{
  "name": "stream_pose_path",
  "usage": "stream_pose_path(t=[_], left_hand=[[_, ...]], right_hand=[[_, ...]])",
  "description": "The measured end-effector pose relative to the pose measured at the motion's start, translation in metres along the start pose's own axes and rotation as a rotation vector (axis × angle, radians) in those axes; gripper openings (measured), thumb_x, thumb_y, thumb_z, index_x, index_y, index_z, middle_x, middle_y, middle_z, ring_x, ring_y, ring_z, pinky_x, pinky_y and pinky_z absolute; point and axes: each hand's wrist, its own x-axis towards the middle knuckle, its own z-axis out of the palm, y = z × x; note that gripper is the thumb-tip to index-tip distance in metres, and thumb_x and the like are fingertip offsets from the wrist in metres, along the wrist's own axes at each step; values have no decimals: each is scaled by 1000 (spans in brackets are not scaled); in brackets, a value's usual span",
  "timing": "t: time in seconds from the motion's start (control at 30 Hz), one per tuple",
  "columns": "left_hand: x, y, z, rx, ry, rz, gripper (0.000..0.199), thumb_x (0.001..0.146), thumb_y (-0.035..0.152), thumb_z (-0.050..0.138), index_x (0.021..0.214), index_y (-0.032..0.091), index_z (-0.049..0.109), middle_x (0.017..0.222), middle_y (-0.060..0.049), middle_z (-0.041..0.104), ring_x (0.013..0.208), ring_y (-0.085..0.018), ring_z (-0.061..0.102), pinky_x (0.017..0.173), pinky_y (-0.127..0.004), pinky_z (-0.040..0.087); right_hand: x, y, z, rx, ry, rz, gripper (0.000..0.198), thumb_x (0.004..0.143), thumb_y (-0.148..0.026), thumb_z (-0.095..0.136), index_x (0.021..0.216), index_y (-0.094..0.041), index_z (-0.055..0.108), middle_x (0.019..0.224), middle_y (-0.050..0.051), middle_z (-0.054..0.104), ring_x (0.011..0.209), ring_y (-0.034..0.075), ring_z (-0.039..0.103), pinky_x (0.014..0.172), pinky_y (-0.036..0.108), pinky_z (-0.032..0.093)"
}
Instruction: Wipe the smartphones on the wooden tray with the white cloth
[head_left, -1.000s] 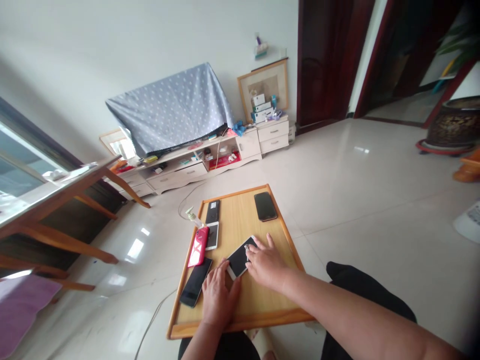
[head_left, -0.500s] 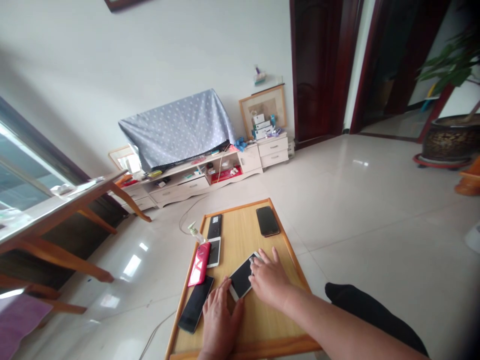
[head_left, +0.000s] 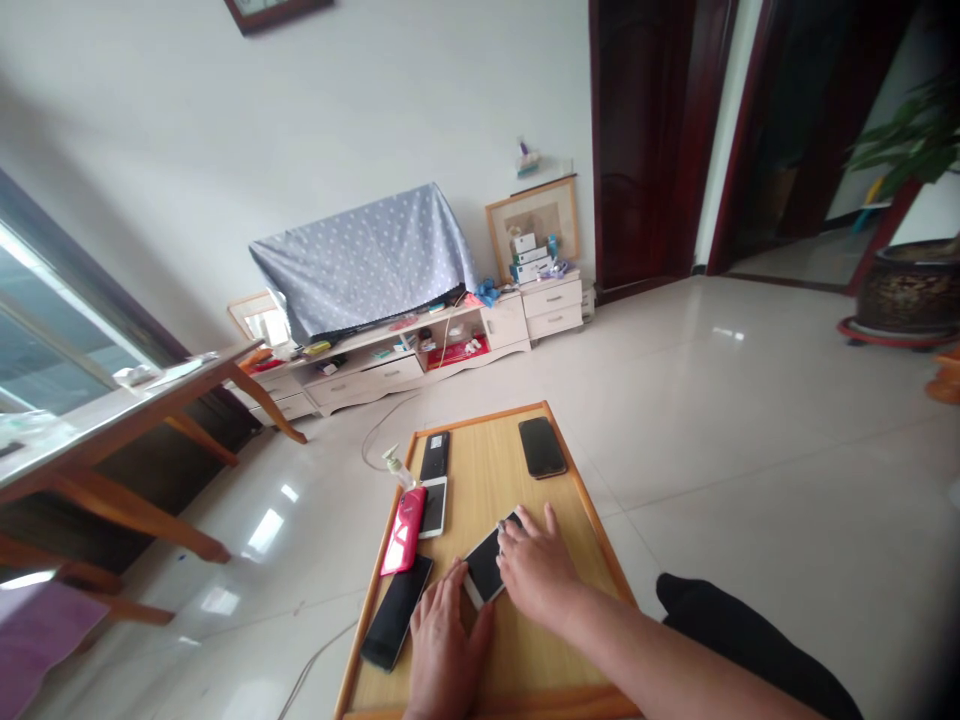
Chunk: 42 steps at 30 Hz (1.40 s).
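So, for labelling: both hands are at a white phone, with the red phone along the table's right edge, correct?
No: the head view shows the red phone along the left edge of the table; left hand and right hand are at a white phone.

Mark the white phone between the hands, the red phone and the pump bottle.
White phone (head_left: 486, 567), head view: dark screen.
Red phone (head_left: 404, 531), head view: red face.
Pump bottle (head_left: 403, 474), head view: body below pump.

Noted before you: dotted cloth (head_left: 367, 262) above a low cabinet (head_left: 367, 382), framed picture (head_left: 551, 215) beside it; potted plant (head_left: 904, 295) at your right.
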Motion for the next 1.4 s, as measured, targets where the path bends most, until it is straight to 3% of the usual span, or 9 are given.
stream_pose_path(t=[0.13, 0.2, 0.43, 0.5, 0.67, 0.93, 1.0, 1.2, 1.4], left_hand=[[0, -5, 2, -5, -25, 0, 57, 85, 34, 58, 141, 25, 50, 146, -8, 56, 134, -27, 50, 112, -48, 37], [0, -6, 2, -9, -29, 3, 58, 84, 31, 57, 142, 25, 50, 146, -8, 56, 135, -27, 50, 113, -47, 37], [1, 0, -1, -6, 1, 2, 54, 88, 45, 58, 137, 24, 53, 142, -8, 59, 130, -26, 54, 111, -47, 39], [1, -1, -1, -7, -7, -2, 55, 87, 45, 58, 138, 24, 53, 142, -8, 59, 131, -27, 53, 111, -47, 38], [1, -4, -1, -12, -46, -26, 58, 85, 33, 57, 141, 24, 50, 146, -8, 55, 135, -26, 49, 114, -46, 36], [-1, -2, -2, 4, -11, -30, 55, 87, 45, 57, 138, 25, 53, 144, -8, 58, 133, -27, 52, 113, -46, 37], [0, -2, -2, 7, -19, -36, 56, 87, 45, 57, 138, 25, 53, 144, -8, 58, 133, -27, 51, 113, -46, 37], [4, 0, -6, 12, -76, -57, 60, 81, 34, 59, 141, 25, 52, 149, -8, 54, 136, -28, 48, 113, -46, 36], [2, -2, -4, 5, -42, -58, 57, 86, 45, 56, 139, 26, 53, 145, -8, 57, 133, -28, 52, 112, -47, 37]], right_hand=[[-14, -25, 20, 34, -71, -286, 49, 101, -33, 33, 144, -17, 51, 148, 14, 52, 148, 35, 27, 118, 70, 2], [-15, -28, 20, 52, -90, -344, 48, 102, -33, 33, 145, -21, 50, 148, 12, 52, 148, 34, 26, 117, 70, 3], [7, -3, -4, 62, -41, 22, 48, 102, -32, 29, 140, -21, 56, 147, 10, 54, 149, 34, 22, 117, 67, -3], [3, -7, -2, 79, -54, 2, 48, 102, -35, 29, 139, -21, 56, 148, 9, 53, 150, 34, 22, 118, 66, -3], [-12, -22, 7, 163, -198, -242, 44, 102, -33, 30, 135, -34, 59, 144, 4, 57, 149, 30, 27, 116, 70, -2], [1, 11, -16, 10, -27, 92, 48, 103, -37, 27, 128, -21, 65, 144, 11, 57, 147, 35, 28, 116, 68, -7], [-5, 5, -15, 16, -24, 69, 49, 104, -38, 27, 132, -20, 63, 144, 11, 56, 147, 35, 29, 117, 67, -5], [-32, -26, -7, 85, -114, -227, 46, 103, -40, 31, 139, -26, 57, 143, 8, 58, 147, 34, 29, 118, 69, 0], [-20, 7, -24, 18, -33, 21, 48, 104, -38, 27, 125, -25, 68, 138, 7, 63, 146, 33, 32, 117, 66, -6]])
